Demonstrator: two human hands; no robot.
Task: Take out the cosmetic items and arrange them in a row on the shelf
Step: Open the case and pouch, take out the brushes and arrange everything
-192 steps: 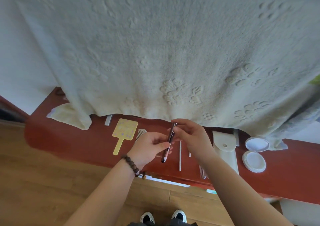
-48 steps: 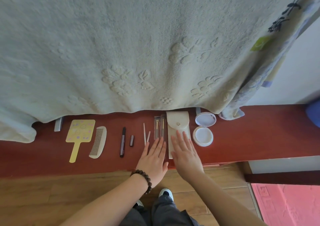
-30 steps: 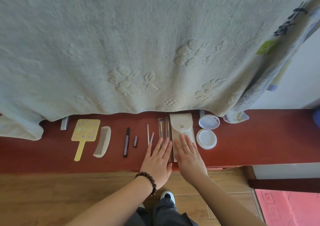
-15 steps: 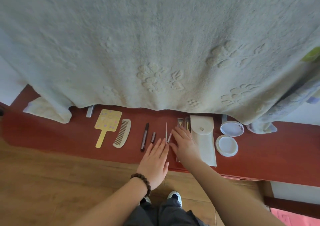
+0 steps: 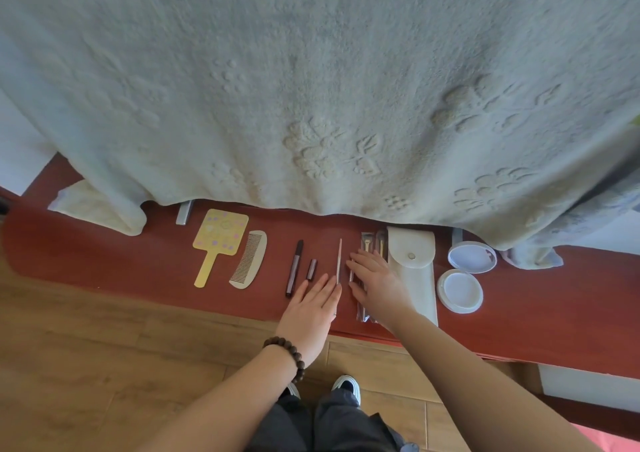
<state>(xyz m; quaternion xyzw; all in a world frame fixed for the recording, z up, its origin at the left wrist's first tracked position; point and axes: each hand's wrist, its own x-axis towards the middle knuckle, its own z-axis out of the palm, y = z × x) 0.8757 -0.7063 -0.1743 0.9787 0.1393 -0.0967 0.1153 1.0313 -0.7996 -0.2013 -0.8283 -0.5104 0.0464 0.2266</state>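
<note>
Cosmetic items lie in a row on the red shelf [image 5: 104, 261]: a yellow hand mirror [image 5: 217, 240], a cream comb [image 5: 250, 258], a dark pencil [image 5: 294, 267] with its cap [image 5: 311, 268], a thin stick [image 5: 339, 260], packaged brushes [image 5: 373, 243], a white pouch [image 5: 414, 268] and an open round compact [image 5: 464, 273]. My left hand [image 5: 311, 313] lies flat with straight fingers beside the thin stick. My right hand [image 5: 377, 282] rests flat on the packaged brushes, its fingers spread, next to the pouch.
A large pale embossed blanket [image 5: 311, 88] hangs over the back of the shelf and hides its rear. A small grey bracket [image 5: 184, 212] shows under the blanket's hem. Below the shelf is wooden floor [image 5: 86, 365]; my shoes [image 5: 346, 384] stand close to the shelf's front.
My right hand has slid left off the pouch onto the packaged brushes. Both hands stay flat. The view has swung left.
</note>
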